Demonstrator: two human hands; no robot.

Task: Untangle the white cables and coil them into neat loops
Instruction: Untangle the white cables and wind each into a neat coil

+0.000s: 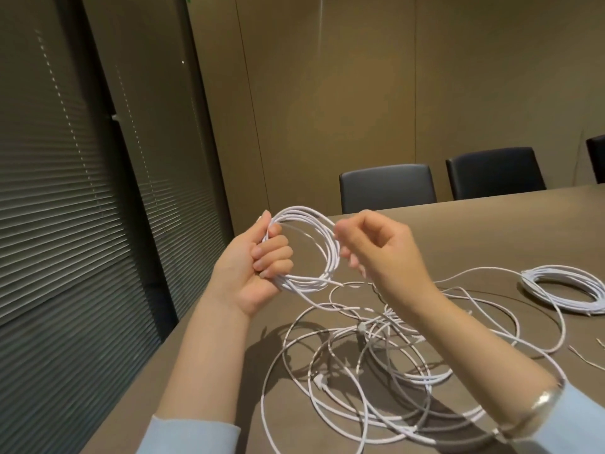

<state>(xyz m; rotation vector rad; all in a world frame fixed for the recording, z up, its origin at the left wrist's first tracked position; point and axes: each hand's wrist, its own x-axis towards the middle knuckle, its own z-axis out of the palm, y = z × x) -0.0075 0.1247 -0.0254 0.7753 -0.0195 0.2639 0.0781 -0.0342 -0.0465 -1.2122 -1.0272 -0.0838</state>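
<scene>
Just left of the frame's centre, the left hand (253,267) is held palm up above the edge of the tabletop (491,224), its fingers (273,253) curled round one side of a half-made coil (307,247) of white cable, several turns gathered into a rough ring that stands upright between the two hands. The right hand (383,253) is at the ring's opposite side, its fingertips drawn together and pinching the strands near the top right of the loop; motion blur softens the fingertips, so exactly how many strands they hold cannot be told. From the bottom of the ring a strand runs down to the loose tangle (376,355) of white cable spread over the tabletop in the lower centre of the frame, many overlapping loops with a small white plug (319,381) lying among them. At the right edge of the frame a finished coil (563,290) lies flat on the tabletop, well apart from the hands. Both forearms come out of pale blue sleeves (193,434), and a metal bracelet (543,399) sits on the right wrist. Dark chairs (388,186) stand along the far side of the tabletop, and slatted blinds (65,224) fill the left of the frame. No brand, label or writing can be read anywhere.
</scene>
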